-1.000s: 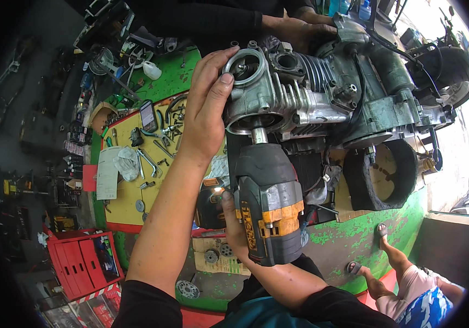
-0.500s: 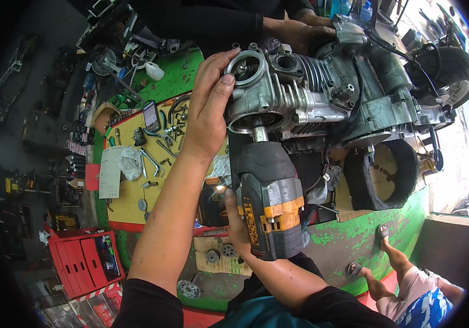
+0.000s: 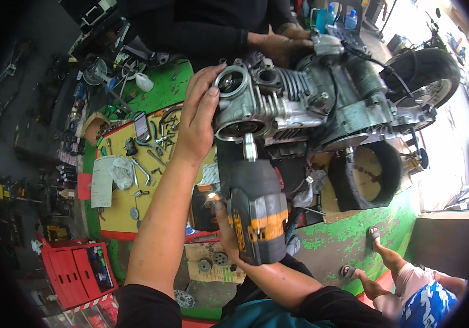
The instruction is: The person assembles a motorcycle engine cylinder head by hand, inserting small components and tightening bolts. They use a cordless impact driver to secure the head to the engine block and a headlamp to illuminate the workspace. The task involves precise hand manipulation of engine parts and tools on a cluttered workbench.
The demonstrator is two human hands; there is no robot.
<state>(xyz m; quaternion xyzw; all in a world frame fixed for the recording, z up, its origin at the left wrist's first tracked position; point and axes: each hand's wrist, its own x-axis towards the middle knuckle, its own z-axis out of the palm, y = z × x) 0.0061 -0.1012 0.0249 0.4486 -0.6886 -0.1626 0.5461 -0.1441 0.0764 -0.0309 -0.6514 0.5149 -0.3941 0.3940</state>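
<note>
A grey metal engine (image 3: pixel 294 109) with cooling fins lies across the bench top in front of me. My left hand (image 3: pixel 197 112) grips its left end, the thumb beside a round port and the fingers over the far side. My right hand (image 3: pixel 226 232) is wrapped round the handle of a black and orange cordless impact wrench (image 3: pixel 259 218); most of that grip is hidden behind the tool body. A silver socket (image 3: pixel 250 147) on the wrench points at the round opening (image 3: pixel 240 129) in the engine's near face. Its tip sits at the opening's lower rim.
A co-worker's hands (image 3: pixel 286 46) rest on the engine's far side. Wrenches (image 3: pixel 141 172), a phone (image 3: pixel 142 127) and a paper sheet (image 3: pixel 102 180) lie on the yellow board at left. A black ring-shaped part (image 3: pixel 364 175) stands at right. A red tool cabinet (image 3: pixel 76 268) is lower left.
The wrench has drawn back a little from the engine, so more of the socket shows outside the opening. My left hand keeps its hold. The whole view has shifted slightly.
</note>
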